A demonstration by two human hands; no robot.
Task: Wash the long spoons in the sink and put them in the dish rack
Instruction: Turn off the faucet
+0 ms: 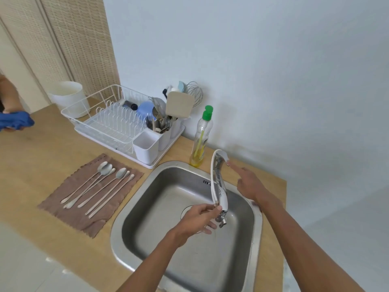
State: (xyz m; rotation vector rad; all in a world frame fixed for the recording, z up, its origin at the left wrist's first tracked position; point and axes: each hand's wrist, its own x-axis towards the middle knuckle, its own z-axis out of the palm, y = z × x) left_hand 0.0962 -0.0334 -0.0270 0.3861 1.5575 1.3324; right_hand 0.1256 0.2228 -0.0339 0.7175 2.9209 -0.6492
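Several long metal spoons [99, 187] lie side by side on a brown cloth [63, 209] on the wooden counter, left of the steel sink [164, 207]. The white wire dish rack [105, 121] stands behind them, with cutlery cups [146, 147] at its near right corner. My left hand [197, 220] is over the sink basin, thumb and fingers pinching the lower end of the faucet spout [221, 197]. My right hand [248, 182] reaches to the faucet's top, its straight index finger touching the lever [223, 155]. Neither hand holds a spoon.
A dish soap bottle [202, 138] with a green cap stands behind the sink. A utensil holder with a whisk [181, 102] and a white bucket [67, 98] sit by the wall. Another person's hand with a blue cloth [16, 121] is at the far left.
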